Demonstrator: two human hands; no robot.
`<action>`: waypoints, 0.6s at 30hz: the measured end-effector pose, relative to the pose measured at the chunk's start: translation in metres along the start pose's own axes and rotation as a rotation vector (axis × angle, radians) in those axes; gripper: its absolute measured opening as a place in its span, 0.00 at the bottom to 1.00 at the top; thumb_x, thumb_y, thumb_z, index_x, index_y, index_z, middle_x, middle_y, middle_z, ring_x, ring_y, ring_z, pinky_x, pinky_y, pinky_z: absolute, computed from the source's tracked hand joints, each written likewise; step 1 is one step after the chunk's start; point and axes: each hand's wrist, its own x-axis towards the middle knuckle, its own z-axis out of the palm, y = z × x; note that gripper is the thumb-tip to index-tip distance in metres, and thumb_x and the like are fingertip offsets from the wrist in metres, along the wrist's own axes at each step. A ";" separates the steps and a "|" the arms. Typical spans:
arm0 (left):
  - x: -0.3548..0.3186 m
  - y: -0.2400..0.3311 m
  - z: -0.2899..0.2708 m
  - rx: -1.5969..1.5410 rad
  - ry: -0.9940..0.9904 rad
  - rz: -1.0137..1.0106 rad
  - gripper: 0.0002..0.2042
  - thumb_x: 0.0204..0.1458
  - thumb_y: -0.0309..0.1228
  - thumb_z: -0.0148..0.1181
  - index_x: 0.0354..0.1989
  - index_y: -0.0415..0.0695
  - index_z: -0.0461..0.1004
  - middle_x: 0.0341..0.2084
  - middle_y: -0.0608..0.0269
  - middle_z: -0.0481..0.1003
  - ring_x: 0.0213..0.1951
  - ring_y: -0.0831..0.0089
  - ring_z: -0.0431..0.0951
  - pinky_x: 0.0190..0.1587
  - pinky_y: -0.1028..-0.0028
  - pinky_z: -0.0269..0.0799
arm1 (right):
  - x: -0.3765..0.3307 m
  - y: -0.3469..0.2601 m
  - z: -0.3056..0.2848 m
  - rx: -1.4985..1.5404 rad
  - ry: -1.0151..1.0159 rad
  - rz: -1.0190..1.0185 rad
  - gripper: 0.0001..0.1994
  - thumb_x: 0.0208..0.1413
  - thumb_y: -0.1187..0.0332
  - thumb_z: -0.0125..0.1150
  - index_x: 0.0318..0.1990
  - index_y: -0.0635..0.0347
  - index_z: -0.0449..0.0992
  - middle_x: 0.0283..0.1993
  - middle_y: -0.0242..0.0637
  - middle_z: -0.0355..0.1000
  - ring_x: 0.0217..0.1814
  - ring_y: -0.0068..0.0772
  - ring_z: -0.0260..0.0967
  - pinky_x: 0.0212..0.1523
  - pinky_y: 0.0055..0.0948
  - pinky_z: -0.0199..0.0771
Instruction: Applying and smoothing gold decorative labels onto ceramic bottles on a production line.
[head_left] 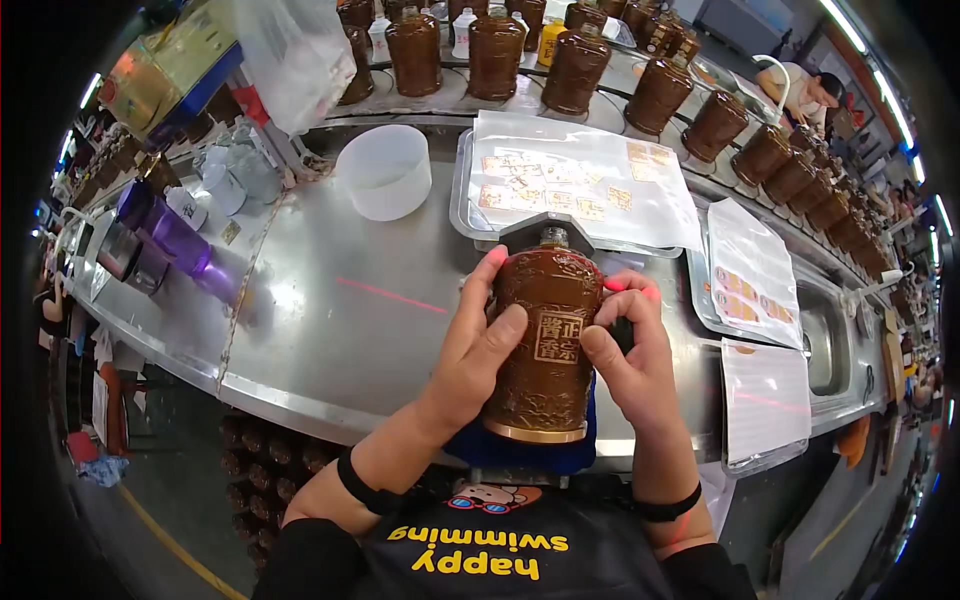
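Observation:
Between my two hands is a brown embossed bottle (545,385) with a raised square panel, a gold band round its base and a clear neck without a cap. It lies tilted, base toward me, over a blue cloth-like pad (525,450). My left hand (475,350) is closed on its left side, thumb on the front. My right hand (635,350) grips the right side, thumb beside the panel. A dark angular bracket (545,220) sits behind the neck. Red laser light falls on fingertips of both hands. Just beyond lies a white sheet (600,165) bearing gold decals, on a metal tray (462,190).
Similar brown bottles (495,60) line a curved conveyor at the back. A white plastic tub (385,170) and a purple bottle (165,230) stand to the left. At right are another decal sheet (745,275), a stack of white sheets (765,400) and a sink (830,350). A co-worker (805,95) sits far right.

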 end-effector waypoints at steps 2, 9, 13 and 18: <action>0.001 -0.003 -0.001 0.086 -0.009 0.041 0.38 0.57 0.37 0.57 0.68 0.33 0.41 0.61 0.49 0.55 0.62 0.67 0.58 0.64 0.69 0.53 | -0.002 -0.001 -0.001 -0.014 -0.013 -0.039 0.15 0.51 0.60 0.68 0.35 0.57 0.68 0.50 0.43 0.59 0.53 0.34 0.57 0.49 0.29 0.60; 0.006 -0.007 0.000 0.135 -0.007 0.075 0.38 0.56 0.38 0.59 0.67 0.34 0.44 0.59 0.49 0.57 0.60 0.67 0.60 0.62 0.68 0.56 | -0.011 0.000 -0.002 0.084 -0.021 0.038 0.16 0.53 0.57 0.66 0.35 0.57 0.69 0.50 0.42 0.59 0.53 0.32 0.56 0.46 0.26 0.61; 0.009 -0.006 0.001 0.221 0.027 0.041 0.37 0.55 0.38 0.60 0.66 0.35 0.46 0.57 0.50 0.58 0.59 0.67 0.62 0.61 0.68 0.58 | -0.008 0.004 0.000 0.060 -0.019 0.034 0.15 0.54 0.57 0.65 0.35 0.58 0.69 0.49 0.43 0.59 0.56 0.35 0.56 0.49 0.28 0.61; 0.010 -0.004 0.002 0.188 0.031 0.046 0.36 0.55 0.35 0.60 0.66 0.35 0.46 0.56 0.51 0.59 0.58 0.68 0.63 0.60 0.68 0.59 | -0.006 0.003 0.001 0.043 -0.026 0.026 0.14 0.54 0.59 0.65 0.34 0.58 0.68 0.49 0.44 0.59 0.57 0.37 0.55 0.51 0.30 0.60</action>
